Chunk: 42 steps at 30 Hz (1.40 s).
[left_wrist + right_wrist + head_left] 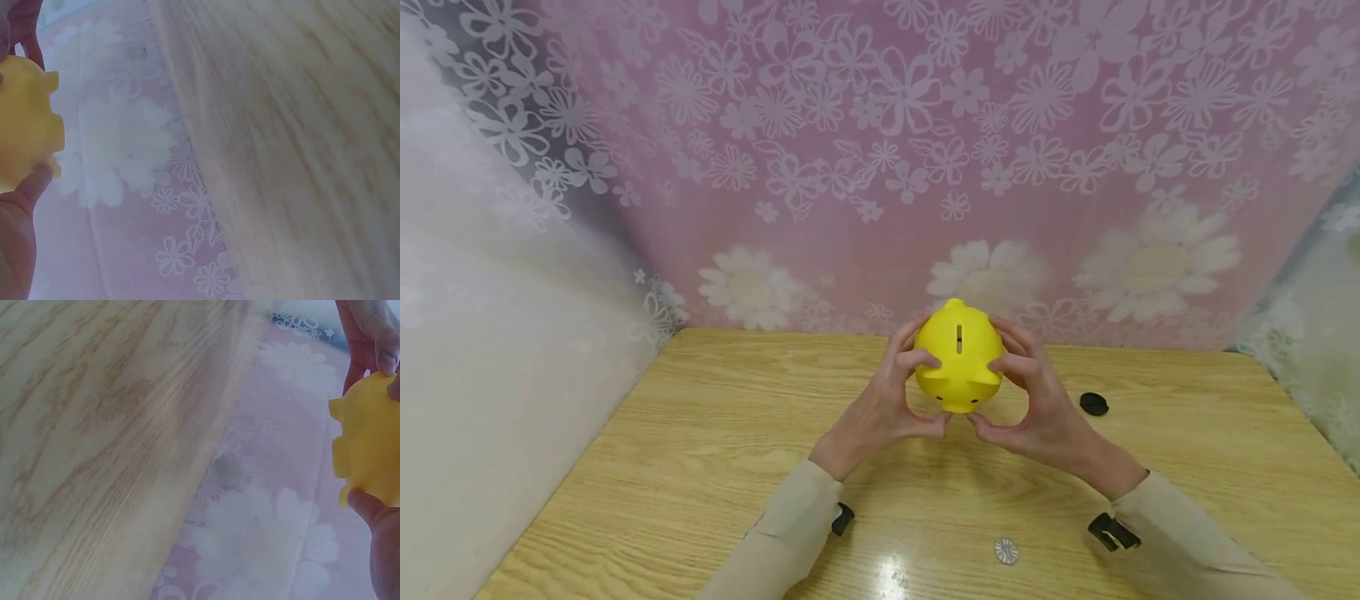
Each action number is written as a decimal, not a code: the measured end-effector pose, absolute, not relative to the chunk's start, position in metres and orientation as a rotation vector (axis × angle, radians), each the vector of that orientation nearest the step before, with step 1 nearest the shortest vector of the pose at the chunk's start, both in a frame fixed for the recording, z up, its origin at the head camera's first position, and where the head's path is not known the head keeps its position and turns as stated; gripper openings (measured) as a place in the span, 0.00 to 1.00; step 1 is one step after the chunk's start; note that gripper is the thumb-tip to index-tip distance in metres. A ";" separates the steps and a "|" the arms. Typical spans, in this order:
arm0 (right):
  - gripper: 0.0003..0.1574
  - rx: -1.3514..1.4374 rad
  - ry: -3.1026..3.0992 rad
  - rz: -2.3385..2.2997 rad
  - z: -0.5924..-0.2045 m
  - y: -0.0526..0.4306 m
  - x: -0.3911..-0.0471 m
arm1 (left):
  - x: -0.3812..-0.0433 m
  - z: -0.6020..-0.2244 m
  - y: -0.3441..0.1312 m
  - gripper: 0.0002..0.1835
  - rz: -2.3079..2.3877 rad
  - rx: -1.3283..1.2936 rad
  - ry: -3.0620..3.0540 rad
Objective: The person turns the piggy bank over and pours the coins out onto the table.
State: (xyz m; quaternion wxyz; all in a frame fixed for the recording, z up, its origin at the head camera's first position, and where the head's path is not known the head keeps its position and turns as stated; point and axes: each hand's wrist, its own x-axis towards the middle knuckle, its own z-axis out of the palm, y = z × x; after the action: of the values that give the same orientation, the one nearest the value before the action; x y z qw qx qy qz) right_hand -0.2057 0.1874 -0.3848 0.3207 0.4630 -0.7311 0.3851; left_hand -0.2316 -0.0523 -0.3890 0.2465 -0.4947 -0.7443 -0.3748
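Observation:
A yellow piggy bank is held up between both hands, its coin slot on top and its snout toward the wearer. The left hand grips its left side, thumb low by the snout and fingers round the body. Mirroring that, the right hand grips the right side. Both wrist views show the piggy bank off the wooden table, with its stubby feet pointing down toward the tabletop. In the right wrist view a thumb presses near one foot of the piggy bank.
On the wooden table, a silver coin lies near the front, between the forearms. A small round black cap-like piece lies right of the right hand. Behind the table hangs a pink flowered curtain. Dark clips show at both sleeves.

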 end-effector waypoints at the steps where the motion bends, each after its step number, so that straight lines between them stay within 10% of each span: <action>1: 0.36 1.214 -1.923 1.010 -0.386 0.188 -0.206 | -0.232 -0.389 -0.052 0.42 -1.019 -1.347 -2.033; 18: 0.40 1.118 -2.066 1.015 -0.388 0.191 -0.201 | -0.231 -0.394 -0.054 0.44 -0.978 -1.311 -2.073; 27: 0.58 0.928 -2.215 1.200 -0.388 0.191 -0.195 | -0.227 -0.394 -0.056 0.48 -1.080 -1.214 -2.211; 42: 0.46 0.361 -2.646 1.833 -0.372 0.184 -0.191 | -0.227 -0.390 -0.050 0.37 -1.540 -0.864 -2.666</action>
State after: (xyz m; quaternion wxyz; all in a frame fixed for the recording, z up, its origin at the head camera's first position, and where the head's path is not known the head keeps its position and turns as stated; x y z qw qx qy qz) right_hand -0.1909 0.1836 -0.3717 -0.0487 0.1113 -0.8160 0.5652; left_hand -0.2267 -0.0495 -0.3899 -0.0283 -0.2699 -0.8334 -0.4814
